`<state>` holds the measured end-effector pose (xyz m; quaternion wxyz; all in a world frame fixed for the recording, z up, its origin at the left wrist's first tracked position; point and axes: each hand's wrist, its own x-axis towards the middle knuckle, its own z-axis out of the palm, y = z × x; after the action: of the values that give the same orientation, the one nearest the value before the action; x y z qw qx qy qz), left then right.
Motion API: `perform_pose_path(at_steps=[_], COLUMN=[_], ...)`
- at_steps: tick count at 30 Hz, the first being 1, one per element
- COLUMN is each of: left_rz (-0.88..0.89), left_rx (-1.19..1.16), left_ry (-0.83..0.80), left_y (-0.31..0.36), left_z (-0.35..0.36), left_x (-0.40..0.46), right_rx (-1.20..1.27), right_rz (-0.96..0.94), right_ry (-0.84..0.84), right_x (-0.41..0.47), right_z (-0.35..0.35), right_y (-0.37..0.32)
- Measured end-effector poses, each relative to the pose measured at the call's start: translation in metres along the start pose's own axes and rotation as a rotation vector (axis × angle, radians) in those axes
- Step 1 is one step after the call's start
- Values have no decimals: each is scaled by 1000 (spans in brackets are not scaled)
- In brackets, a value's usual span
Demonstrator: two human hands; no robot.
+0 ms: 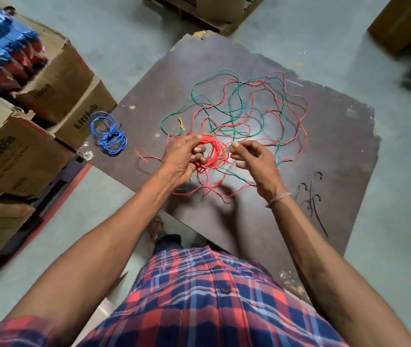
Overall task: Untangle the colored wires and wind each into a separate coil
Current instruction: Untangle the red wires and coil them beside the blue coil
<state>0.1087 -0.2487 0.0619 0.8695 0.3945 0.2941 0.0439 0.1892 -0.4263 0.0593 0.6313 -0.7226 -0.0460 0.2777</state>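
Left hand (pixel 185 156): fingers curled round partly wound coil of thin red plastic-coated wire (pixel 213 154), held just above dark brown worn board (pixel 324 151). Right hand (pixel 252 159): thumb + forefinger pinching a strand at coil's right edge, other fingers loosely bent; strand colour at pinch not clear. Loose tangle of thin green wire (pixel 224 96) w/ remaining red wire spread on board beyond and below both hands; finished coil of thin blue wire (pixel 109 134) lying at board corner, well left of left hand, near brown cardboard boxes (pixel 56 78).
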Motion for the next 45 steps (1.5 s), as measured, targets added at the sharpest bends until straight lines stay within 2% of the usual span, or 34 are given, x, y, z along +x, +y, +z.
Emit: perform_pose_path(at_steps=[3,5,9,11,16,20,25,28,31,33,35,39,42,45], left_rz=[-14,-25,-29,-25,-16,-17,-6,2,8,10,11,13,17,18], left_rx=[21,36,54,54,60,29,22,24,22,8,-12,-19,21,74], left_ry=[14,31,41,44,61,68,96,106,112,120,131,144,152,156], left_y=[-11,-17,-24,-27,-30,-29,-27,-24,-19,-16,-12,-6,-4,-1], left_z=[4,6,11,12,10,10,5,1,-2,-2,-1,1,1,1], left_x=[3,5,6,6,3,-3,-6,-6,-9,-10,-11,-10,-8,-6], right_rx=[-103,-283,-573,-647,-767,-775,-904,-882,-651,-439,-348,-476,-695,-847], right_rz=[45,87,291,343,482,488,430,352,175,4,-157,-436,-665,-759], right_ry=[217,378,593,652,677,707,610,575,507,380,209,-42,-161,-175], right_x=[-3,-5,-13,-17,-12,-7,-1,2,6,3,-1,-11,-14,-10], right_z=[-38,-65,-115,-130,-144,-137,-126,-114,-96,-82,-67,-38,-23,-12], right_y=[36,62,104,114,124,126,121,112,89,64,34,-20,-41,-45])
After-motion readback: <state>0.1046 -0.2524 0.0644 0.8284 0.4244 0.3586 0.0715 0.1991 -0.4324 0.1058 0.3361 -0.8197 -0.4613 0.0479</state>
